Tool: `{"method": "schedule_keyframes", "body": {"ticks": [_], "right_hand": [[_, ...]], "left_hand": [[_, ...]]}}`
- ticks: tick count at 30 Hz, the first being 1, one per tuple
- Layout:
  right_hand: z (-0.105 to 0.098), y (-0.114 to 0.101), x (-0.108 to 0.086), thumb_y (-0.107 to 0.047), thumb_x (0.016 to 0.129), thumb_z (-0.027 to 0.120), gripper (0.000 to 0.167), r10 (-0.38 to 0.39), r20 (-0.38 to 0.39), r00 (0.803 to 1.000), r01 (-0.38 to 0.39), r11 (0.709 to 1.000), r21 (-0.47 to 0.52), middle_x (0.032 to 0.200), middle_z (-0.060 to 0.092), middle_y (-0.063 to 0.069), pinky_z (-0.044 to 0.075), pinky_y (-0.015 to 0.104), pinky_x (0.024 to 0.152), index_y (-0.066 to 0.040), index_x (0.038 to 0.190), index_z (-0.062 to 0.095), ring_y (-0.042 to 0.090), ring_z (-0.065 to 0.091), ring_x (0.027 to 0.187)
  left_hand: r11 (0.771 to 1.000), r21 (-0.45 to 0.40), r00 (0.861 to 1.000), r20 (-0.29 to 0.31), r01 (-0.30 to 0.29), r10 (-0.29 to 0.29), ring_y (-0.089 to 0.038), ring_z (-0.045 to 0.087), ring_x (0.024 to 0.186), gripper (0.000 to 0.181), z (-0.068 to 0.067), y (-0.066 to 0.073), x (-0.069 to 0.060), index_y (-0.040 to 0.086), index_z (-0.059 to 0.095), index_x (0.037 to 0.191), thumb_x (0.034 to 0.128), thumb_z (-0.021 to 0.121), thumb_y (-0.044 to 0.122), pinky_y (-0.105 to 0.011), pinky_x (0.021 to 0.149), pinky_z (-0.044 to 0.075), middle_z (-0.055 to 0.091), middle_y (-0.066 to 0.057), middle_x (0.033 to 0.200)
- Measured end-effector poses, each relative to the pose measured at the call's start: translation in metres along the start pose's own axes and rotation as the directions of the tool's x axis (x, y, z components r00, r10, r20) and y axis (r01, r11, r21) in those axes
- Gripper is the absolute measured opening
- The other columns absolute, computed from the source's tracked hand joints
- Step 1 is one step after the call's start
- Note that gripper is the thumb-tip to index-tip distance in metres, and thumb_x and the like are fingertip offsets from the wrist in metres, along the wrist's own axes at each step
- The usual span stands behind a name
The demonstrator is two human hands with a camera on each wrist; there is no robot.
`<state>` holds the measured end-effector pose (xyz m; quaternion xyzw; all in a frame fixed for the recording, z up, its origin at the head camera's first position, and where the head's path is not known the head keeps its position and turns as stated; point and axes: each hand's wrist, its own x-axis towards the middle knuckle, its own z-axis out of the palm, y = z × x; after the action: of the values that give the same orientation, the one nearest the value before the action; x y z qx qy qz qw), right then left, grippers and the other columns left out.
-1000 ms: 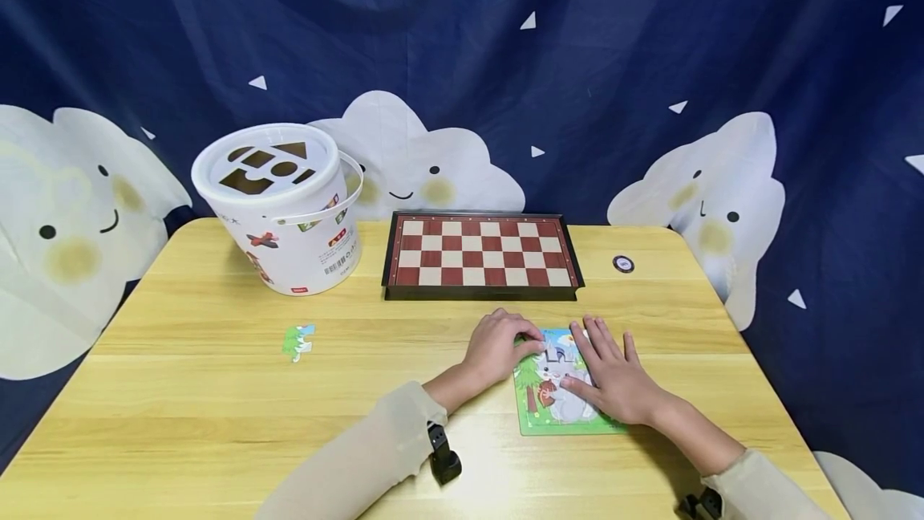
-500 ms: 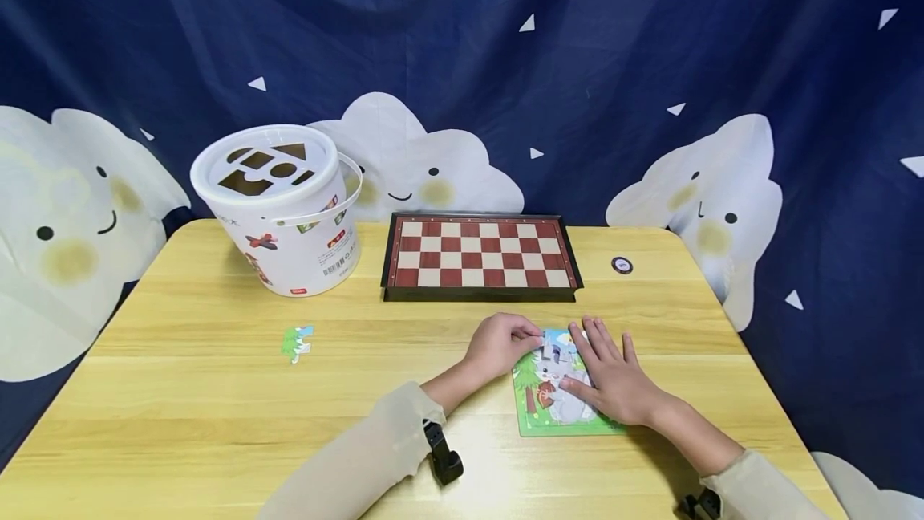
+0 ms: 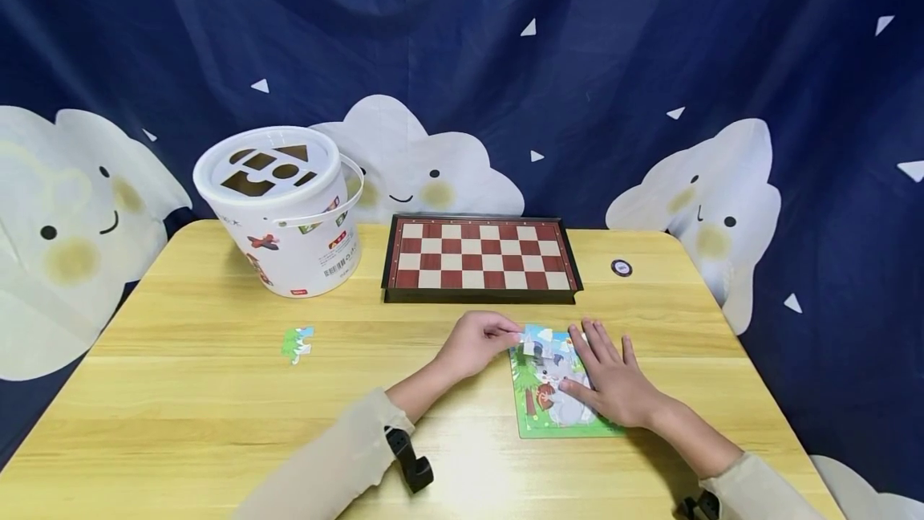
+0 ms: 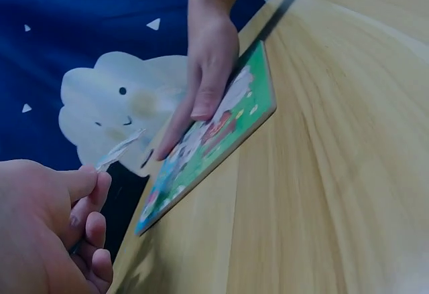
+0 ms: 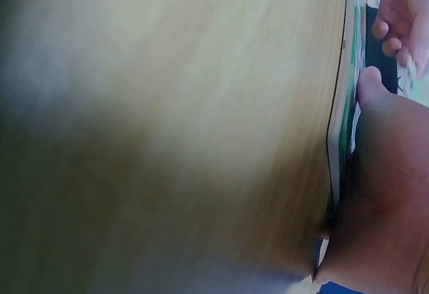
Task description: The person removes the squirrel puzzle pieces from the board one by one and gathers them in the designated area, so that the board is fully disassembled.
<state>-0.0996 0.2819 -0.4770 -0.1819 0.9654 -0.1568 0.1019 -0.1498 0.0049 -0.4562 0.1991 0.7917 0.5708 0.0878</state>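
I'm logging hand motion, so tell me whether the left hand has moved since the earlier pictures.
Yes. Judged against the checkered board in the head view, the left hand has shifted to the person's left.

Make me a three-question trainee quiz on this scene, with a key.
1. Open question: what does the left hand pinch?
2. True or false: the right hand rests on the puzzle board.
3. Fill in: in the head view, the loose piece lies nearer the ____ than the round chip.

Key: 1. a puzzle piece; 2. true; 3. bucket.
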Motion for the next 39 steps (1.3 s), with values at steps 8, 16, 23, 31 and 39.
{"method": "schedule_keyframes", "body": {"ticks": [8, 16, 23, 31, 39], "right_hand": [[0.000, -0.004, -0.003, -0.056, 0.102, 0.052, 0.089, -0.038, -0.057, 0.998, 0.040, 0.999, 0.029, 0.168, 0.003, 0.023, -0.008, 0.072, 0.113, -0.008, 0.164, 0.012, 0.044, -0.001, 0.154], [-0.008, -0.014, -0.005, -0.054, 0.102, 0.054, 0.087, -0.026, -0.048, 0.999, 0.026, 1.000, 0.008, 0.167, 0.006, 0.025, -0.003, 0.074, 0.112, -0.004, 0.162, 0.016, 0.046, 0.002, 0.153], [-0.002, -0.009, -0.004, -0.053, 0.102, 0.054, 0.087, -0.061, -0.089, 0.994, 0.063, 0.998, 0.018, 0.167, 0.007, 0.027, -0.004, 0.074, 0.112, -0.004, 0.163, 0.014, 0.047, 0.003, 0.152], [-0.007, -0.012, -0.004, -0.052, 0.102, 0.055, 0.087, -0.035, -0.054, 0.998, 0.035, 0.999, 0.001, 0.167, 0.006, 0.026, -0.003, 0.075, 0.112, -0.003, 0.162, 0.016, 0.047, 0.003, 0.153], [-0.008, -0.013, -0.004, -0.053, 0.102, 0.055, 0.087, -0.031, -0.054, 0.998, 0.031, 1.000, 0.003, 0.167, 0.007, 0.026, -0.002, 0.075, 0.112, -0.003, 0.162, 0.017, 0.047, 0.004, 0.153]], "left_hand": [[1.000, 0.009, 0.999, -0.035, 0.015, -0.015, -0.013, 0.068, 0.084, 0.011, -0.037, -0.007, -0.018, 0.008, 0.079, 0.103, 0.0937, 0.074, 0.010, -0.026, 0.075, 0.056, 0.076, -0.004, 0.099], [0.995, 0.030, 0.991, -0.096, 0.093, -0.090, -0.015, 0.066, 0.085, 0.011, -0.081, -0.019, -0.038, 0.008, 0.078, 0.102, 0.0926, 0.074, 0.008, -0.028, 0.069, 0.055, 0.076, -0.004, 0.099], [0.983, 0.092, 0.978, -0.151, 0.158, -0.143, -0.017, 0.067, 0.089, 0.012, -0.126, -0.034, -0.064, 0.006, 0.078, 0.105, 0.0942, 0.073, 0.009, -0.028, 0.075, 0.054, 0.076, -0.007, 0.103], [0.957, 0.162, 0.957, -0.204, 0.239, -0.205, -0.019, 0.066, 0.088, 0.017, -0.173, -0.042, -0.092, 0.003, 0.077, 0.108, 0.0962, 0.072, 0.013, -0.026, 0.071, 0.052, 0.076, -0.009, 0.102], [0.924, 0.246, 0.943, -0.235, 0.293, -0.236, -0.017, 0.061, 0.080, 0.018, -0.202, -0.043, -0.106, 0.001, 0.076, 0.108, 0.0972, 0.071, 0.014, -0.025, 0.065, 0.048, 0.075, -0.009, 0.098]]}}
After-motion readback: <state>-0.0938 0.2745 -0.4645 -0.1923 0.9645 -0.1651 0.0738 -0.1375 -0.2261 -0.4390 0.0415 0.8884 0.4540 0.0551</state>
